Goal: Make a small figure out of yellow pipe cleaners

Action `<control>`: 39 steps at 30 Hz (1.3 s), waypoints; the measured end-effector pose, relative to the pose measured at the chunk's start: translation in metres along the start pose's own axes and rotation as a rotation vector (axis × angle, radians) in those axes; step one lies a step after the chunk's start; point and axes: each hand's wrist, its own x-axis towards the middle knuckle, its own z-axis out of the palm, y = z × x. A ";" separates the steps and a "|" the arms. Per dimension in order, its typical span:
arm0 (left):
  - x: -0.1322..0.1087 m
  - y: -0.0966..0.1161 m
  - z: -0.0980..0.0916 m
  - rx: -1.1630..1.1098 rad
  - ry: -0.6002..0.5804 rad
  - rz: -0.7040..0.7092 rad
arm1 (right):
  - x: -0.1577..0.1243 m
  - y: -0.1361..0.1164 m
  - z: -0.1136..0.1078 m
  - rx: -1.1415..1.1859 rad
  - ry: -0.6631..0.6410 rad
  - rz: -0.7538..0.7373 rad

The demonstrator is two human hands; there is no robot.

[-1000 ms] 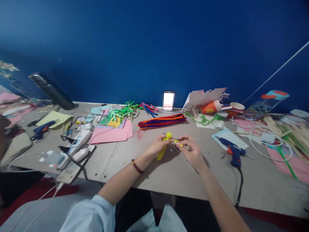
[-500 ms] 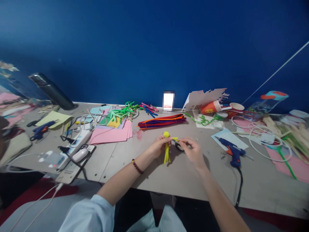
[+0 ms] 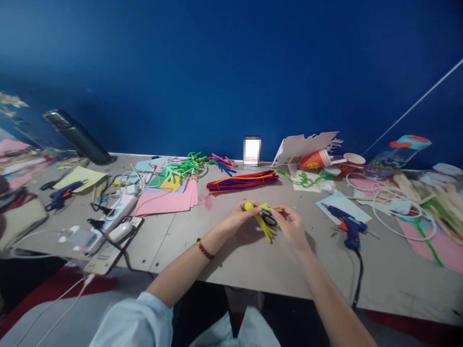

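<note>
My left hand [image 3: 241, 216] is closed on a bundle of yellow pipe cleaners [image 3: 265, 229] with a round coiled head at its top. Its loose ends fan out down and to the right. The fingers of my right hand [image 3: 290, 224] pinch a yellow strand that runs across from the bundle near the left fingertips. Black-handled scissors [image 3: 268, 218] show between the hands, seemingly on the table and partly covered. Just beyond lies a bundle of purple, red and orange pipe cleaners [image 3: 242, 182].
Pink paper sheets [image 3: 162, 200] and a power strip [image 3: 114, 221] lie to the left. At right, a blue glue gun [image 3: 345, 221] rests partly on light blue paper, its cord over the table edge. Red paper cups [image 3: 314, 160] and a phone [image 3: 252, 151] stand at the back.
The yellow bundle's loose ends have swung from hanging straight down to slanting right. My right hand has shifted slightly right, and more of the scissors shows.
</note>
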 end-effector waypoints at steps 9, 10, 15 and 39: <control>0.001 0.001 0.000 0.007 0.012 -0.011 | 0.000 -0.002 0.002 -0.008 -0.032 0.007; 0.001 0.001 -0.001 -0.016 -0.001 -0.012 | 0.001 -0.002 0.002 -0.010 -0.037 0.019; -0.003 0.005 -0.001 -0.036 -0.124 -0.043 | 0.004 -0.006 0.001 0.037 -0.074 0.175; 0.000 0.005 -0.002 -0.048 -0.009 -0.138 | -0.007 -0.016 0.005 -0.333 -0.022 -0.463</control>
